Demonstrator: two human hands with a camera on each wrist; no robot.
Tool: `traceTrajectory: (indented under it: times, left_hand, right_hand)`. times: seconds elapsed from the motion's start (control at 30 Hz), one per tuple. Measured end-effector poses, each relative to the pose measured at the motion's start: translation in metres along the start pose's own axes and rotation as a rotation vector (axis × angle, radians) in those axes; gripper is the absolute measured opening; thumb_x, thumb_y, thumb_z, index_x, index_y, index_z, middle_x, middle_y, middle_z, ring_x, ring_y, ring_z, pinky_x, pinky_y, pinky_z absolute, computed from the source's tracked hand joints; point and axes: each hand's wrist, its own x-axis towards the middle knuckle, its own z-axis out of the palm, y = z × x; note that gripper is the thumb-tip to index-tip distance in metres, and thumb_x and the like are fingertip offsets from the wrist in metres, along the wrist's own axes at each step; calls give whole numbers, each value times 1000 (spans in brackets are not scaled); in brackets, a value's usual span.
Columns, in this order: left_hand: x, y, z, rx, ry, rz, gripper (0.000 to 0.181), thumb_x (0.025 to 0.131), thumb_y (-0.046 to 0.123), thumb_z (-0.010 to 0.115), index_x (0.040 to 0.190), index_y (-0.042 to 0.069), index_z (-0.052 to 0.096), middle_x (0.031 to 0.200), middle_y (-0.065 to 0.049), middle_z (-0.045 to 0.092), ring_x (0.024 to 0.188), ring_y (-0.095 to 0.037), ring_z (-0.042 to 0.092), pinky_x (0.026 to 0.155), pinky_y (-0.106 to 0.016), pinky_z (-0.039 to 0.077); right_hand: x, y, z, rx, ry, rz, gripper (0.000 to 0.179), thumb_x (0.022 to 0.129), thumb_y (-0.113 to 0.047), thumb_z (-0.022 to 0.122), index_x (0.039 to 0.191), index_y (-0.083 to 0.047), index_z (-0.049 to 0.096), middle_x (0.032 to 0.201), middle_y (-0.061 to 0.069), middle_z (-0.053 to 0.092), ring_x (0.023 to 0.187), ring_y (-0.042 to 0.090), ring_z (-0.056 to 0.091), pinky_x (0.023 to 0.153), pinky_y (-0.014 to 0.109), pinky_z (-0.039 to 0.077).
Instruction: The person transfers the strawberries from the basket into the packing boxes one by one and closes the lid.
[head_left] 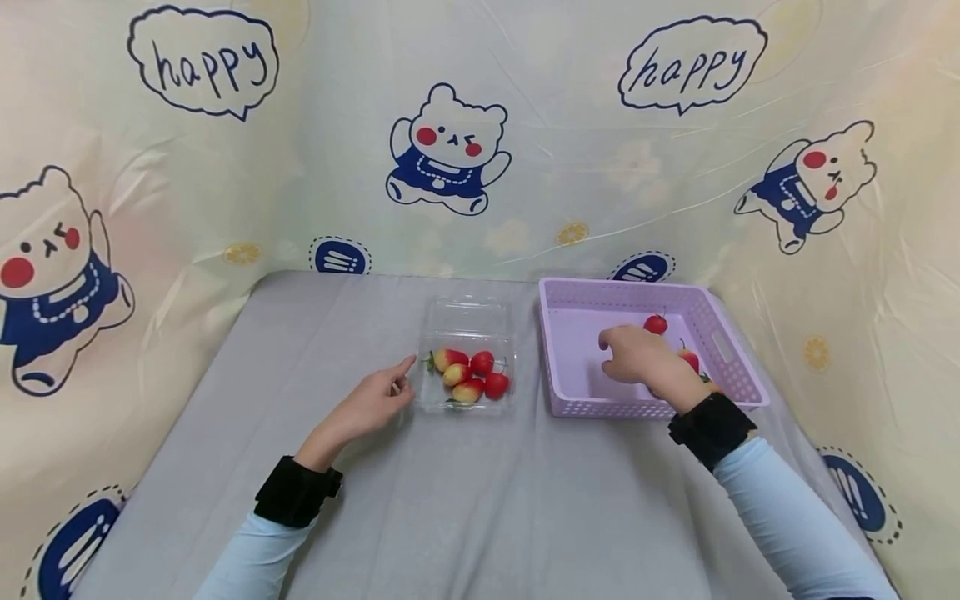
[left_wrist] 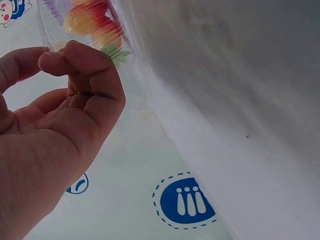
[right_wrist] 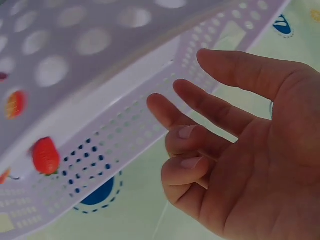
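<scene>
A clear plastic box (head_left: pixel 468 317) with its lid folded back holds several red and yellow toy strawberries (head_left: pixel 467 390) and two round red fruits (head_left: pixel 496 385). My left hand (head_left: pixel 378 398) is at the box's left edge, index fingertip right by the wall and the other fingers loosely bent. Over the lilac basket (head_left: pixel 564 406) hovers my right hand (head_left: pixel 641 360), with nothing in its grasp; its thumb and first fingers are apart. Inside the basket lie a round red fruit (head_left: pixel 656 323) and a red strawberry (right_wrist: pixel 46 156). My right hand and wrist partly cover other fruit there.
A grey cloth (head_left: pixel 450 500) covers the table. Behind it and at both sides hangs a pale printed curtain (head_left: pixel 555 167) with bears. The basket has raised, perforated walls and stands to the right of the box, a narrow strip of cloth between them.
</scene>
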Motion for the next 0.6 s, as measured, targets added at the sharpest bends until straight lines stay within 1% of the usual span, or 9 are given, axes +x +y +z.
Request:
traceTrajectory:
  times: [0.13, 0.2, 0.27, 0.37, 0.43, 0.47, 0.53, 0.6]
  left_hand:
    - [0, 0, 0, 1, 0, -2, 63, 104, 6, 54, 161, -8, 32, 92, -9, 56, 63, -17, 44, 55, -27, 36]
    - [0, 0, 0, 0, 1, 0, 63, 104, 6, 54, 160, -9, 32, 92, -9, 56, 63, -17, 44, 55, -27, 36]
    - [0, -1, 0, -2, 4, 1, 62, 104, 6, 54, 160, -9, 32, 92, -9, 56, 63, -17, 44, 55, -27, 36]
    - [0, -1, -1, 0, 7, 2, 62, 104, 6, 54, 160, -9, 32, 92, -9, 56, 64, -17, 44, 55, -27, 36]
    - [0, -1, 0, 1, 7, 4, 62, 104, 5, 54, 160, -9, 32, 92, -9, 56, 64, -17, 44, 55, -27, 36]
    - [0, -1, 0, 2, 7, 5, 62, 104, 5, 54, 160, -9, 32, 92, -9, 56, 63, -17, 44, 55, -27, 36]
    - [1, -1, -1, 4, 4, 7, 62, 104, 5, 54, 160, -9, 32, 91, -9, 56, 64, -17, 44, 55, -27, 36]
    - [1, -1, -1, 9, 6, 9, 62, 104, 5, 54, 160, -10, 32, 91, -9, 56, 64, -17, 44, 55, -27, 36]
  right_hand:
    - [-3, 10, 1, -13, -26, 20, 43, 94, -17, 75, 130, 3, 66, 118, 21, 67, 98, 35, 61, 88, 53, 56]
    - [-5, 13, 1, -1, -43, 27, 43, 93, -16, 74, 130, 4, 65, 115, 21, 66, 94, 35, 62, 78, 49, 58]
    - [-7, 16, 2, 16, -52, 35, 43, 93, -14, 73, 131, 4, 65, 114, 20, 67, 93, 34, 62, 74, 47, 59]
    - [-10, 21, 2, 36, -66, 46, 43, 92, -13, 73, 131, 5, 65, 114, 20, 68, 92, 34, 63, 79, 50, 58]
    - [-12, 24, 4, 28, -75, 61, 44, 93, -14, 74, 131, 5, 65, 115, 20, 69, 93, 33, 63, 89, 54, 56]
    - [-12, 27, 5, 23, -84, 68, 45, 93, -15, 74, 132, 6, 65, 115, 20, 70, 93, 34, 63, 92, 56, 54]
    - [-13, 31, 7, 16, -104, 87, 47, 93, -17, 74, 133, 5, 64, 115, 20, 70, 94, 33, 63, 95, 58, 53]
    - [-13, 35, 9, -3, -124, 105, 46, 93, -19, 73, 132, 5, 65, 111, 18, 70, 93, 33, 62, 93, 57, 52]
